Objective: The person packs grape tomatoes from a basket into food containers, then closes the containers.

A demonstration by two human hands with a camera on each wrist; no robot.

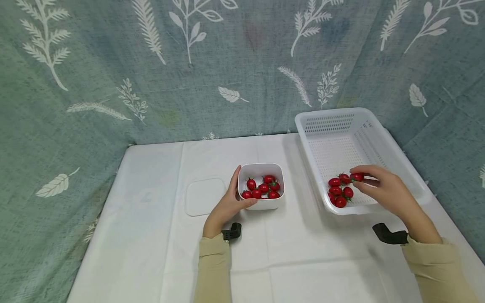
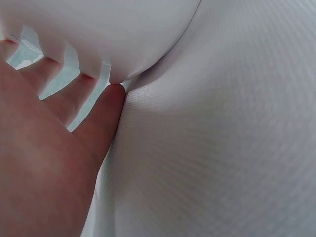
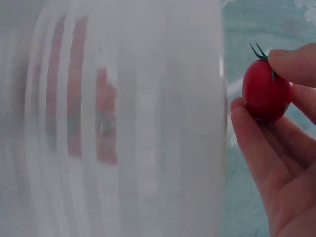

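My left hand holds a small white square container at its left side, thumb along the front wall. Several red cherry tomatoes lie in that container. In the left wrist view, the fingers touch the container's smooth wall. My right hand pinches a single cherry tomato with a green stem between thumb and fingers. It is over the near part of a white perforated basket, beside several more cherry tomatoes inside.
A flat, pale square lid lies on the white-covered table, left of the container. The basket's raised rim stands between container and right hand. A green leaf-patterned cloth hangs behind and at both sides.
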